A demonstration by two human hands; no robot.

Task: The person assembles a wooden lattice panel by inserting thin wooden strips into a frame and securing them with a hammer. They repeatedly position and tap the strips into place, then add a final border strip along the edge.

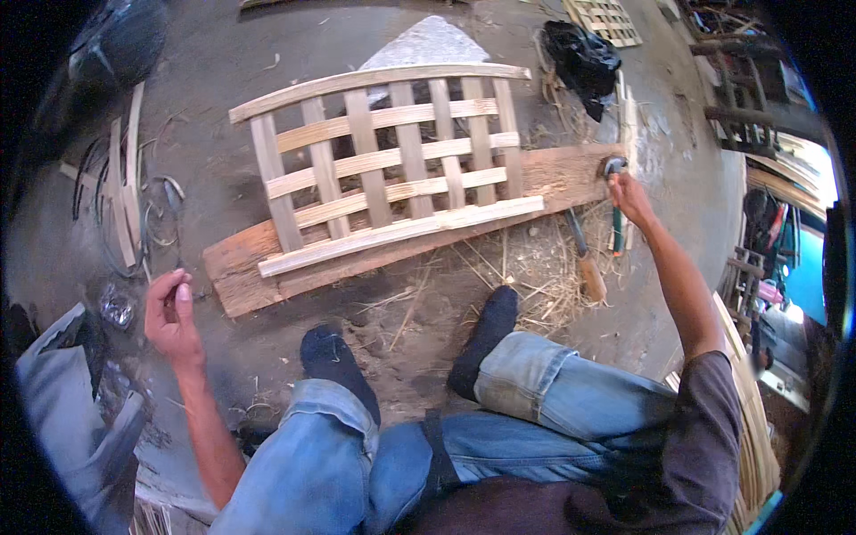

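A woven lattice panel of pale wooden strips [408,152] lies tilted on a thick brown plank [234,267] in front of my feet. My left hand [175,321] is raised off the plank's left end. Its fingers are curled with the thumb against them, and anything in them is too small to make out. At the plank's right end my right hand [631,198] is closed on a small dark rounded object [613,166], whose kind does not show clearly. Below that end lies a tool with a wooden handle [591,278] and a dark blade, beside a green-handled tool [617,234].
Wood shavings [544,299] spread between my right foot and the tools. Loose strips and coiled bands [125,192] lie on the left. A black plastic bag [581,67] and another lattice panel [608,20] are at the far right. Stacked strips [753,428] stand near my right arm.
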